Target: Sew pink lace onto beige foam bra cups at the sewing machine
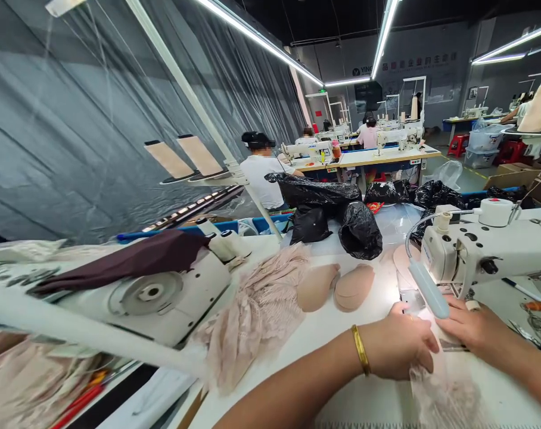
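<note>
My left hand [398,348], with a gold bangle at the wrist, is closed on pale pink lace fabric [449,396] in front of the sewing machine [458,247]. The lace hangs down from it toward the table's near edge. Close to the needle area, my right hand [476,328] lies flat with its fingers stretched out, pressing on the machine bed; the machine lamp [429,290] partly covers the fingertips. Left of the machine head lie beige molded cup pieces [353,288] and a heap of pink lace [270,298].
A second machine head [163,295] with dark cloth [123,262] over it stands on the left, below thread cones [201,155]. Black plastic bags [360,229] lie at the table's back. Co-workers sit at machines beyond. Scissors [527,333] rest at the right.
</note>
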Tool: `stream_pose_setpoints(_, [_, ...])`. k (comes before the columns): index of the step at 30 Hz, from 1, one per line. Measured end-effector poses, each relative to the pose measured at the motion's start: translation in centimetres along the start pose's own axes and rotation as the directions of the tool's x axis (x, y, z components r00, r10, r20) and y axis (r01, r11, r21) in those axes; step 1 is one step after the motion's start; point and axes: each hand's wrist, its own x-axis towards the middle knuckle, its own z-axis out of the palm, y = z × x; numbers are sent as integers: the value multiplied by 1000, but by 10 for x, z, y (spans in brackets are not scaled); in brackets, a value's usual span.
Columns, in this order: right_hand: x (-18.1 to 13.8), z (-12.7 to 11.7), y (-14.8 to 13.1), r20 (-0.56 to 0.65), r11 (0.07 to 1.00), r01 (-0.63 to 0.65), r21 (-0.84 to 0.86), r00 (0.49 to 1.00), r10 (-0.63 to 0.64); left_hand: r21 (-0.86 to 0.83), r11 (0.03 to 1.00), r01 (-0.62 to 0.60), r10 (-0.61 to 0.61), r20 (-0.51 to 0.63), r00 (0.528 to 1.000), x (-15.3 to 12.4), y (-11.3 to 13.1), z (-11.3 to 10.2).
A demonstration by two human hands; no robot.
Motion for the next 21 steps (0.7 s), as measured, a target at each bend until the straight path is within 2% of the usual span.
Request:
stream_pose_setpoints(5, [-13, -1, -5, 83, 991, -84, 106, 994, 75, -85, 985, 150, -158, -97, 983, -2, 12, 10])
stream_pose_setpoints(10, [-11, -2, -4, 137, 979, -186, 83, 975, 174, -130, 954, 269, -285, -124, 950, 6, 21, 25])
stream_pose_setpoints(16, [-11, -1, -1, 139, 967, -254, 36, 959, 247, -159, 945, 287, -311, -158, 937, 11, 22, 31])
stream_pose_setpoints(21, [-14, 2, 0, 145, 968, -252, 5, 958, 248, -193, 938, 287, -319, -163, 934, 12, 25, 32])
